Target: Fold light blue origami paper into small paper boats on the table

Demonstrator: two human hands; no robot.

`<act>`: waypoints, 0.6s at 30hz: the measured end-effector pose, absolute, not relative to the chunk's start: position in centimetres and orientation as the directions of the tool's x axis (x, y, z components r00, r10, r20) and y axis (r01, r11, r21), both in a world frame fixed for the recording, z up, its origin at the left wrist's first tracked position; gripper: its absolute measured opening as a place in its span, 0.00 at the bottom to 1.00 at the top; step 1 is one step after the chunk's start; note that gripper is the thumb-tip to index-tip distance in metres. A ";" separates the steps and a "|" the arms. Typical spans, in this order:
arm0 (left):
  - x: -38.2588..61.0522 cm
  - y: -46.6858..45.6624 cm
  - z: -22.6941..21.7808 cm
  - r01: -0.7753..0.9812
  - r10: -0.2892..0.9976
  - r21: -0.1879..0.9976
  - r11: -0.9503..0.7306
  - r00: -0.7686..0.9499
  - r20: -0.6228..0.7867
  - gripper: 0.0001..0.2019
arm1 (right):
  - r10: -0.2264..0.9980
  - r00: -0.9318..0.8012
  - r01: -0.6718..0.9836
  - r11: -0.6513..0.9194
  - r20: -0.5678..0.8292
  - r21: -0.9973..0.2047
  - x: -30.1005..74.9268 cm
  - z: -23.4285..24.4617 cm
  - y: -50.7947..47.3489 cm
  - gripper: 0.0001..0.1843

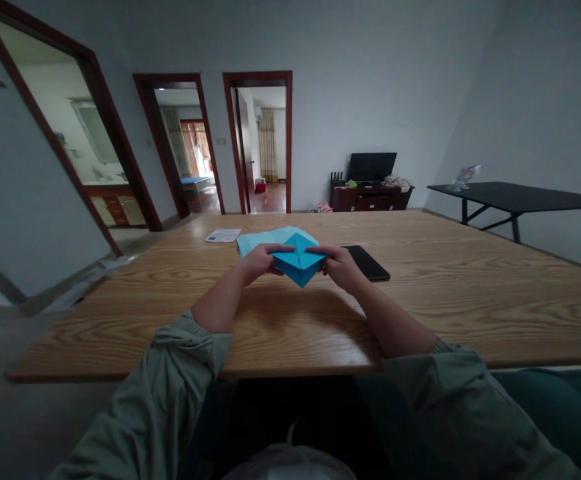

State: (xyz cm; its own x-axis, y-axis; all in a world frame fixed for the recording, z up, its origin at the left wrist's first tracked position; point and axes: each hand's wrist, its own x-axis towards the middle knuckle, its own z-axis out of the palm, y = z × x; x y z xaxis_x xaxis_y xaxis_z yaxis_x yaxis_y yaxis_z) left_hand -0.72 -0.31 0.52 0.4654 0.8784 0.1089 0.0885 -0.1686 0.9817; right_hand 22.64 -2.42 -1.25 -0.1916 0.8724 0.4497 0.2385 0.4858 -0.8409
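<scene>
At the wood counter (435, 313), what's in play?

Folded blue paper (298, 263), mid-counter, between both hands. Darker blue point aims toward the person; paler blue flap (265, 239) sticks out behind it.

Hand state?

Left hand (259, 261) and right hand (339, 265) both narrow, closed on the paper from opposite sides, curled over its top edges.

Paper resting on the counter or lifted?

Can't tell from this view.

Nearby?

Black smartphone (368, 262) lying flat just beside the right hand. White printed slip (223, 235) beyond the left hand, near the pale flap. Far side of the room: dark table (515, 198) with a small figurine (465, 177), black screen (371, 167) on a wooden cabinet (370, 198).
</scene>
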 end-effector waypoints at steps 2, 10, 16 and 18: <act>-1.2 -0.6 0.7 0.033 0.831 0.992 -0.120 0.550 0.082 0.24 | 0.880 -0.192 0.230 0.470 0.434 -0.852 22.7 -1.1 -2.5 0.25; -2.1 -0.8 0.6 -0.089 0.781 0.996 -0.018 0.620 0.070 0.25 | 0.889 -0.273 0.124 0.411 0.367 -0.903 22.9 -0.4 -3.6 0.19; -1.3 -0.6 0.0 -0.066 0.826 0.995 -0.075 0.555 0.099 0.38 | 0.906 -0.225 0.217 0.404 0.358 -0.888 22.5 -0.7 -3.3 0.20; -1.1 -0.7 -0.1 -0.081 0.827 0.994 -0.071 0.552 0.104 0.46 | 0.893 -0.268 0.223 0.423 0.362 -0.878 22.3 -0.9 -3.3 0.23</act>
